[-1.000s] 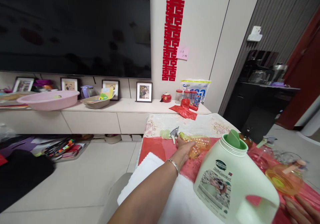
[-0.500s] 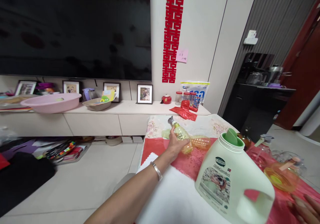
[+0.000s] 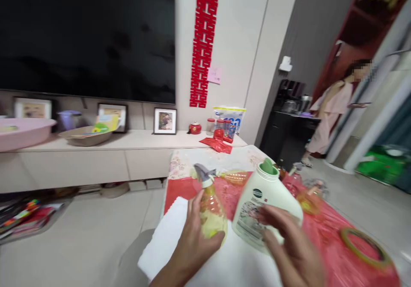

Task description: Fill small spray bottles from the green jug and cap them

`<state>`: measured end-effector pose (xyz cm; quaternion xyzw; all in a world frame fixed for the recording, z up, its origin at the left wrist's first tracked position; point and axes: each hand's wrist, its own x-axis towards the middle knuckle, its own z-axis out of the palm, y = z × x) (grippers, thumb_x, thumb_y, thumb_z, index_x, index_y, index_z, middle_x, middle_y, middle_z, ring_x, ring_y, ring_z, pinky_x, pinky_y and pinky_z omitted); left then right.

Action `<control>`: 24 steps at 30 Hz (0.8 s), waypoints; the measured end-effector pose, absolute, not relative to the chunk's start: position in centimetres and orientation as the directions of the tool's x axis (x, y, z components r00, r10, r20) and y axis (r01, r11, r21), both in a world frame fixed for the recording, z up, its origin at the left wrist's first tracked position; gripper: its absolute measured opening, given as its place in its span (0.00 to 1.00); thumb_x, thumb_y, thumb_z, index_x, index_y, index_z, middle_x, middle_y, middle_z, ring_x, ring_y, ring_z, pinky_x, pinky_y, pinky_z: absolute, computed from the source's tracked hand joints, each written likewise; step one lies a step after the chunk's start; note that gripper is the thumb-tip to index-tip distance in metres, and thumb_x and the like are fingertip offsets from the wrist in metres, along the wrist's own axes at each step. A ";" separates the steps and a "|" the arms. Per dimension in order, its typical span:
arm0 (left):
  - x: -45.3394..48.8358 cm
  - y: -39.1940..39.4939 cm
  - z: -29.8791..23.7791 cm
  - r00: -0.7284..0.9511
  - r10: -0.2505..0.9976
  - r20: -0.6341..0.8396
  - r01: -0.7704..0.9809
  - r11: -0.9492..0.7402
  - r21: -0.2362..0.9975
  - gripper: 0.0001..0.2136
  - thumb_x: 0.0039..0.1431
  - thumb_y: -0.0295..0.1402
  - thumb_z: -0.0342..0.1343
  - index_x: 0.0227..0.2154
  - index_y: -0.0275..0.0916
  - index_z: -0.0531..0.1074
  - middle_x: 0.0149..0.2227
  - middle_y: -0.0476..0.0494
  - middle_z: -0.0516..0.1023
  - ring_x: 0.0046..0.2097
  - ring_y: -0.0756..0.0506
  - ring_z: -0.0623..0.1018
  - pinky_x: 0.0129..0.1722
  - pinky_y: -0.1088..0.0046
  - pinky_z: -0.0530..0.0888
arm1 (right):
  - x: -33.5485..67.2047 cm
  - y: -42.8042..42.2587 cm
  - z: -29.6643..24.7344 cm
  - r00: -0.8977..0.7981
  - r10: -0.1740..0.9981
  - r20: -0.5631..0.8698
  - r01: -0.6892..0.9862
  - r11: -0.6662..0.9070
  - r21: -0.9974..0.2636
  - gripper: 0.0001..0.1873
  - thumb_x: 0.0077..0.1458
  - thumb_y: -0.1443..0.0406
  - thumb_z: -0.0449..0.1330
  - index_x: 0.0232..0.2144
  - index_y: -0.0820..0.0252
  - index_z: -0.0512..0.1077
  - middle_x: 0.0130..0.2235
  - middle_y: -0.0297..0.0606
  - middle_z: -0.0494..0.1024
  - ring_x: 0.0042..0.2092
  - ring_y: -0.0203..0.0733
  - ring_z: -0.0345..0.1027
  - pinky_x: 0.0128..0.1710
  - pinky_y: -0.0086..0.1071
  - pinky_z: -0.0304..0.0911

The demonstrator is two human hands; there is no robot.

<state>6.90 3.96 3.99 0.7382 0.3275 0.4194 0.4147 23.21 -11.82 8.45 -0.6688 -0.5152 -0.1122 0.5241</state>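
Observation:
My left hand (image 3: 201, 231) is wrapped round a clear yellowish spray bottle (image 3: 213, 210) with a grey trigger head, upright over a white cloth-like sheet (image 3: 167, 240). My right hand (image 3: 289, 244), blurred, is raised in front of a pale green detergent jug (image 3: 268, 193), its fingers apart and holding nothing. I cannot tell whether it touches the jug. A green spout piece sits in the jug's mouth. Behind the spray bottle, an orange clear bottle (image 3: 236, 177) lies on its side on the red plastic sheet (image 3: 181, 190).
At the table's right stand a pinkish bottle (image 3: 293, 180) and an amber container (image 3: 310, 203). A roll of tape (image 3: 366, 247) lies nearer. Red-lidded jars (image 3: 218, 126) stand on the low cabinet (image 3: 77, 165). A person (image 3: 334, 107) is in the background at right.
My left hand has brought the spray bottle closer and set it more upright. My right hand has come in from the lower right edge to the jug. The view has turned right.

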 end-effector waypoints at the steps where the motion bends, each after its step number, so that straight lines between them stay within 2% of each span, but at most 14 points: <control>1: 6.8 3.2 3.1 0.419 0.813 0.405 0.152 -0.502 0.851 0.44 0.46 0.28 0.61 0.66 0.46 0.48 0.61 0.36 0.61 0.63 0.33 0.66 0.61 0.46 0.67 | 21.6 -10.5 8.9 0.396 0.632 0.666 0.813 0.096 -0.574 0.22 0.61 0.57 0.60 0.57 0.51 0.71 0.54 0.42 0.76 0.51 0.50 0.74 0.46 0.40 0.74; 3: 6.7 1.9 1.5 0.402 0.757 0.515 0.157 -0.611 0.776 0.41 0.48 0.27 0.59 0.65 0.45 0.48 0.61 0.34 0.61 0.63 0.33 0.65 0.61 0.44 0.67 | 19.1 -7.7 9.5 0.353 0.656 0.667 0.819 0.127 -0.559 0.30 0.61 0.58 0.59 0.63 0.56 0.63 0.58 0.45 0.73 0.56 0.51 0.71 0.51 0.43 0.72; 5: 6.7 0.7 0.5 0.386 0.715 0.582 0.163 -0.674 0.720 0.37 0.51 0.27 0.58 0.63 0.43 0.51 0.58 0.33 0.62 0.61 0.33 0.67 0.58 0.44 0.70 | 17.5 -5.7 9.7 0.350 0.698 0.624 0.794 0.132 -0.593 0.33 0.60 0.59 0.59 0.65 0.61 0.60 0.57 0.47 0.73 0.57 0.51 0.70 0.53 0.45 0.70; 10: 6.7 -0.7 -0.7 0.345 0.663 0.664 0.211 -0.745 0.633 0.35 0.53 0.28 0.56 0.63 0.42 0.51 0.56 0.31 0.64 0.58 0.31 0.68 0.55 0.43 0.72 | 15.9 -4.2 9.9 0.344 0.756 0.556 0.741 0.144 -0.655 0.19 0.61 0.67 0.55 0.54 0.60 0.70 0.45 0.43 0.78 0.46 0.47 0.73 0.45 0.40 0.69; 13: 6.6 -0.7 -1.3 0.309 0.636 0.707 0.214 -0.771 0.600 0.35 0.54 0.29 0.55 0.64 0.41 0.49 0.56 0.32 0.65 0.57 0.31 0.69 0.54 0.44 0.71 | 15.5 -4.3 10.1 0.308 0.782 0.541 0.749 0.151 -0.645 0.16 0.60 0.69 0.55 0.51 0.59 0.71 0.40 0.40 0.78 0.41 0.45 0.71 0.40 0.37 0.66; 16: 6.6 -0.7 -2.3 0.306 0.656 0.690 0.203 -0.753 0.626 0.34 0.52 0.29 0.56 0.63 0.41 0.53 0.55 0.33 0.67 0.57 0.31 0.70 0.55 0.45 0.71 | 15.3 -4.2 10.8 0.295 0.776 0.557 0.739 0.184 -0.648 0.15 0.60 0.70 0.56 0.49 0.57 0.71 0.38 0.37 0.76 0.39 0.42 0.69 0.38 0.34 0.64; 20: 6.5 -1.1 -3.7 0.364 0.713 0.600 0.133 -0.677 0.724 0.34 0.48 0.33 0.59 0.59 0.44 0.57 0.54 0.34 0.67 0.57 0.30 0.70 0.55 0.44 0.71 | 15.4 -4.0 13.1 0.303 0.746 0.593 0.692 0.255 -0.676 0.12 0.62 0.68 0.57 0.47 0.55 0.72 0.36 0.33 0.74 0.38 0.39 0.67 0.38 0.33 0.64; 24: 5.9 -1.4 -4.4 0.422 0.804 0.418 0.050 -0.481 0.876 0.36 0.46 0.36 0.59 0.60 0.43 0.55 0.57 0.32 0.68 0.57 0.29 0.71 0.54 0.45 0.73 | 15.6 -3.5 16.9 0.315 0.695 0.646 0.585 0.395 -0.709 0.15 0.62 0.67 0.58 0.51 0.54 0.72 0.38 0.33 0.74 0.40 0.37 0.68 0.41 0.32 0.67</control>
